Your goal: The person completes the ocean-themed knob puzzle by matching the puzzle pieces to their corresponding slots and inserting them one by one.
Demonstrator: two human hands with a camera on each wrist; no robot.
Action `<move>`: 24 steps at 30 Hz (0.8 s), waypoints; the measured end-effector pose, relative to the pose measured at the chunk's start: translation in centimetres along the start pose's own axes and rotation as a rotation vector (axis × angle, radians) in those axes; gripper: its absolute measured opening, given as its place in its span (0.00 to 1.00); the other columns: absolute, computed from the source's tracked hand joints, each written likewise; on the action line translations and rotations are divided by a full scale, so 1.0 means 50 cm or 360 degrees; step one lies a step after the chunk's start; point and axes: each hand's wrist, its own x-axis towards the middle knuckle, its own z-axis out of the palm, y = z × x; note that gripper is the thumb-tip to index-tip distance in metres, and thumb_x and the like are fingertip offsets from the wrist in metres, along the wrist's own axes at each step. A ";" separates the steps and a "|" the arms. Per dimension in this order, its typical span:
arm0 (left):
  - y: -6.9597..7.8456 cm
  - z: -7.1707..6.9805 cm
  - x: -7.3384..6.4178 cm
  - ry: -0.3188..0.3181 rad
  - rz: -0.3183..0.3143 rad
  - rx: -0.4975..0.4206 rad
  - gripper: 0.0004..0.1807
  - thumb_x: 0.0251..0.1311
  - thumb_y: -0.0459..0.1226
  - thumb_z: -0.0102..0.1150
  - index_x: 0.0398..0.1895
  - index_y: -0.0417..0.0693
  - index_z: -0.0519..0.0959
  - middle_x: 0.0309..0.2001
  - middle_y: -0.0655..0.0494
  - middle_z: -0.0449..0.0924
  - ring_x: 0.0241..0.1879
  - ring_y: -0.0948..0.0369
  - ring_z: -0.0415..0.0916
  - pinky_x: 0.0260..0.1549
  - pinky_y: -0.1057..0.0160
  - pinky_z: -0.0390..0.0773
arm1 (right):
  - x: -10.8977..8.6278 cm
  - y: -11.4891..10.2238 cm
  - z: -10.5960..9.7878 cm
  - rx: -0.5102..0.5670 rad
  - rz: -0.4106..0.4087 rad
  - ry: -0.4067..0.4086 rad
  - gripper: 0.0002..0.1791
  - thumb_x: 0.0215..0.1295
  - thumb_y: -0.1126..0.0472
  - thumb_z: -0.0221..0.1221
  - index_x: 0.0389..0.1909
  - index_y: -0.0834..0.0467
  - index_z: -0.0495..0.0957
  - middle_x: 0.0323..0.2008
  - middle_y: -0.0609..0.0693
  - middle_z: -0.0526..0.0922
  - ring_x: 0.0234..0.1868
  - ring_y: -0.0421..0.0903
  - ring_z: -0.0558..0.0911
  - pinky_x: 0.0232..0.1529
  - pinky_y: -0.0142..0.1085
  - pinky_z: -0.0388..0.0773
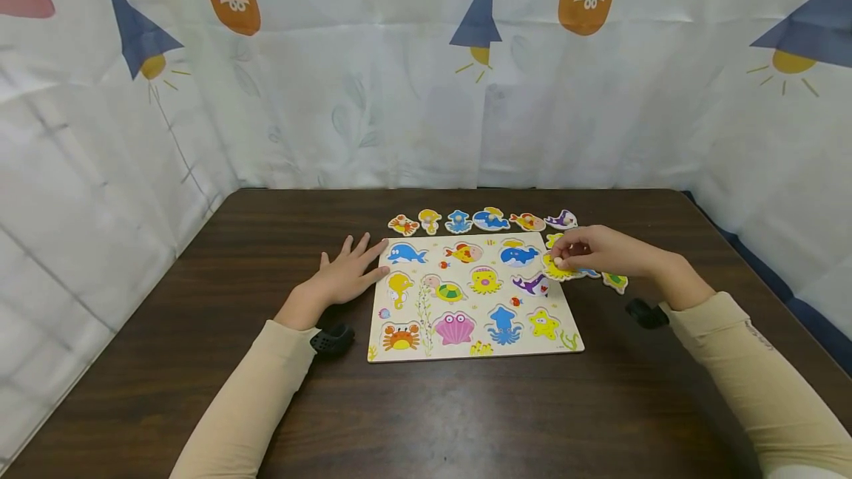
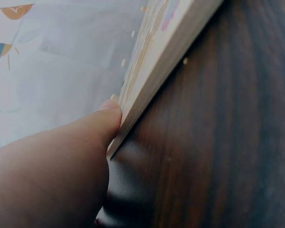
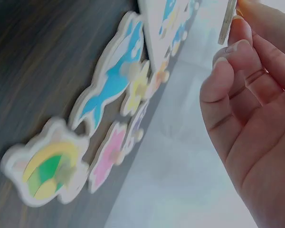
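Observation:
A light wooden puzzle board (image 1: 433,350) printed with sea animals lies on the dark table. My left hand (image 1: 344,277), fingers spread, rests at its upper left edge; in the left wrist view the thumb (image 2: 111,114) touches the board's side. Over the board's right edge, my right hand (image 1: 602,250) pinches a yellow puzzle piece (image 1: 556,270) with a wavy outline. In the right wrist view that piece (image 3: 226,23) shows edge-on between thumb and finger, and the other fingers are curled. Close to this hand lie a turtle piece (image 1: 615,282) and a blue piece (image 3: 115,76).
Along the board's far edge stand in a row a crab piece (image 1: 403,225), seahorse piece (image 1: 430,221), squid piece (image 1: 458,222), blue whale piece (image 1: 491,219), fish piece (image 1: 528,222) and purple piece (image 1: 562,219). A pink piece (image 3: 107,159) lies beside the turtle. A patterned curtain (image 1: 413,94) hangs behind.

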 end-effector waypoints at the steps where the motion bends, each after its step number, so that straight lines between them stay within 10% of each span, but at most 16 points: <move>1: 0.000 0.000 0.000 -0.0001 0.0001 -0.0002 0.41 0.78 0.59 0.42 0.85 0.56 0.45 0.82 0.39 0.34 0.79 0.35 0.27 0.63 0.20 0.30 | 0.005 -0.003 0.001 -0.0003 -0.0014 -0.0001 0.08 0.71 0.62 0.65 0.47 0.59 0.84 0.35 0.47 0.79 0.35 0.48 0.75 0.33 0.35 0.76; 24: 0.005 0.001 -0.008 0.0006 -0.0002 -0.0014 0.41 0.78 0.60 0.43 0.85 0.56 0.46 0.82 0.39 0.35 0.78 0.35 0.28 0.64 0.21 0.31 | 0.111 -0.046 0.048 0.0012 -0.0157 -0.0021 0.08 0.71 0.61 0.65 0.48 0.58 0.84 0.40 0.47 0.80 0.39 0.47 0.77 0.41 0.40 0.79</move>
